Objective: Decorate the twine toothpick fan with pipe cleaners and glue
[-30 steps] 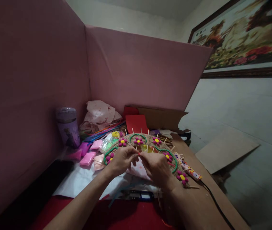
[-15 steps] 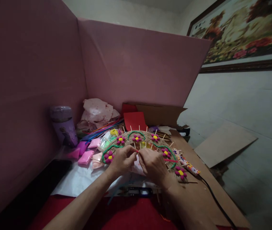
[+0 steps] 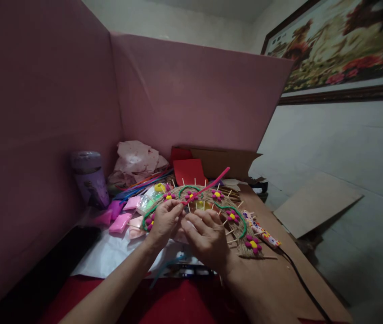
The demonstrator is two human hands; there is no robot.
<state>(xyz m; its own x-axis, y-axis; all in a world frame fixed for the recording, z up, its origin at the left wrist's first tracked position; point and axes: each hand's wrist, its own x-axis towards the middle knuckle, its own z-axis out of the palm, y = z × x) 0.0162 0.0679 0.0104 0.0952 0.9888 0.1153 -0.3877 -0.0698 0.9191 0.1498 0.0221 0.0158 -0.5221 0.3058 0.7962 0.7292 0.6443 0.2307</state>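
Observation:
A pinkish-red pipe cleaner [image 3: 208, 185] is pinched in the fingertips of my left hand [image 3: 167, 220], its free length slanting up to the right. My right hand [image 3: 207, 234] is close beside it with curled fingers; anything inside them is hidden. Behind both hands stands an arch wrapped in brown twine [image 3: 243, 245], with thin sticks jutting from its edges. Purple flowers with yellow centres [image 3: 217, 195] and a wavy green strip [image 3: 235, 208] decorate it. My hands cover part of the arch's left and middle.
Packets of pink clay [image 3: 120, 223] and a purple tumbler [image 3: 91, 180] are on the left. Several coloured pipe cleaners [image 3: 144, 185] lie behind. A patterned glue gun [image 3: 262, 230] with a black cord rests on the cardboard at right. Snippers [image 3: 191, 271] lie near the front edge.
The pipe cleaner has swung from pointing right, behind my right hand, to slanting up above the arch. My right hand has dropped slightly and turned, its fingers now curled below the left fingertips.

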